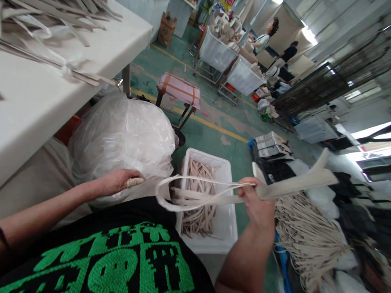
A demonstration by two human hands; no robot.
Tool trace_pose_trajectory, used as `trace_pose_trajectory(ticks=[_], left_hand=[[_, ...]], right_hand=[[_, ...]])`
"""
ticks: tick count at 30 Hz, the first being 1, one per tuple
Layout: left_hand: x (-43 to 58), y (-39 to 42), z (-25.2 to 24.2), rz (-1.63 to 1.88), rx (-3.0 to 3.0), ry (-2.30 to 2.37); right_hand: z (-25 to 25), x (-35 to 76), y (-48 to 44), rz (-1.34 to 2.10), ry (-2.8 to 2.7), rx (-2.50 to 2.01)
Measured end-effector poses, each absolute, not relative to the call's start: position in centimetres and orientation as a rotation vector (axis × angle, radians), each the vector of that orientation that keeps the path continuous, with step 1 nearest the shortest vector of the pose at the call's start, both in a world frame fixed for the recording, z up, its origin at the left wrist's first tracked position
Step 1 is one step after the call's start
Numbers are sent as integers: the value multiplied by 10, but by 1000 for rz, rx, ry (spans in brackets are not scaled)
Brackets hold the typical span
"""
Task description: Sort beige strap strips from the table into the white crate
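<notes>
my right hand (254, 200) is pinching the strap loop (184, 194), left hand (117, 181) gripping its end, so it might twist or slip

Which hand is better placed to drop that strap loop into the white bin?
Right, probably. The right hand already pinches the beige strap where its loop closes, beside the white bin of cut straps. The left hand rests against the clear plastic bag, farther from the bin, its grip closed on something small.

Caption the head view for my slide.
Right hand pinches a looped cream strap, left hand grips its other end, above a white bin of straps.
</notes>
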State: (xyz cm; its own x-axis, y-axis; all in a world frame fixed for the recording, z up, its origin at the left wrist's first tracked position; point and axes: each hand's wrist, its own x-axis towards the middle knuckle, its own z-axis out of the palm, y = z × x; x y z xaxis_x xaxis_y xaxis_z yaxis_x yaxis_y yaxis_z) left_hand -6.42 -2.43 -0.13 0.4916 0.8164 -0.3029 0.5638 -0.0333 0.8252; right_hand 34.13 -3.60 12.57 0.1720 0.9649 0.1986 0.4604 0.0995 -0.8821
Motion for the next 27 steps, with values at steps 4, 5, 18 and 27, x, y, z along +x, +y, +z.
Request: trace_pose_trajectory(ticks=[4, 5, 18, 27], left_hand=[[-84, 2, -13, 322, 1787, 1501], [-88, 7, -17, 350, 1834, 1546], [-84, 31, -28, 141, 2120, 1551], [-73, -8, 16, 756, 1082, 1311]], right_hand=[[155, 403, -49, 424, -1465, -1691], [156, 415, -50, 388, -1486, -1755], [61, 437, -24, 684, -1586, -2255], [26, 275, -21, 1852, -1218, -1208]])
